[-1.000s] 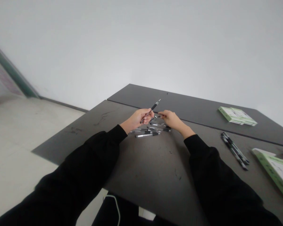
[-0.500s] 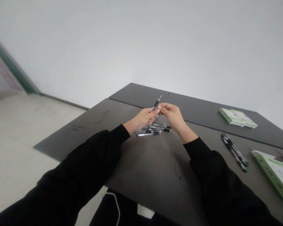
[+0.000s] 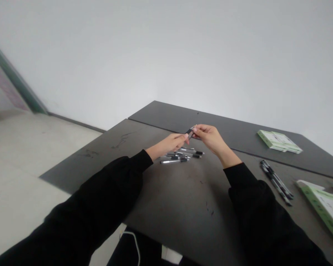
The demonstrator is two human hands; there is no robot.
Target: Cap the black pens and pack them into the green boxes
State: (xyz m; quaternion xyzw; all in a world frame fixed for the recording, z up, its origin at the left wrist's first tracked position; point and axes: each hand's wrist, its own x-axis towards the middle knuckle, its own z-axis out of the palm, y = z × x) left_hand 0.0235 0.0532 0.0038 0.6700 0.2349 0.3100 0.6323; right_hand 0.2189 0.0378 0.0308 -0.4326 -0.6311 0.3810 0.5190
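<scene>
Near the middle of the frame I see the left hand (image 3: 166,143) wrapped around the lower part of a pen (image 3: 191,131), while the right hand (image 3: 210,136) pinches its upper end between thumb and fingertips; it slants up to the right, held above the counter (image 3: 183,199). Just below them I have a loose heap of clear-and-black pens (image 3: 174,161). The counter itself is dark and dull, with scuffs (image 3: 122,140) to the left of the hands and small dark marks (image 3: 210,210) lower down; a seam (image 3: 249,154) runs behind the hands and slants toward the right edge. Right of centre I get a few pens side by side (image 3: 277,183), a green-and-white box (image 3: 323,207) at lower right, and flat packs (image 3: 279,141) beyond the seam. A plain pale wall (image 3: 166,48) fills the top, light floor (image 3: 22,159) the left, a green strip (image 3: 30,96) the upper left
</scene>
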